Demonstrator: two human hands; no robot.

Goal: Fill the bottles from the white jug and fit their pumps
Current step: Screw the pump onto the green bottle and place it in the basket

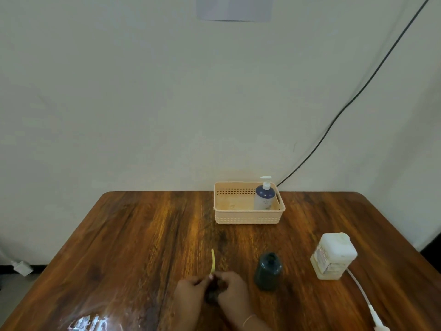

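Observation:
Both my hands meet low at the table's middle around a small dark bottle (213,295), mostly hidden between them. My left hand (189,296) and my right hand (232,292) both grip it. A thin yellow pump tube (212,260) sticks up and away from between my fingers. To the right a second dark bottle (267,271) stands open without a pump. Farther right stands the white jug (333,256). A white pump with a long tube (367,304) lies on the table near the right front edge.
A beige plastic basket (238,217) sits at the table's back edge, with a blue and white pump bottle (264,197) standing in its right end. A black cable (358,91) runs down the wall. A clear plastic wrapper (88,322) lies at the front left.

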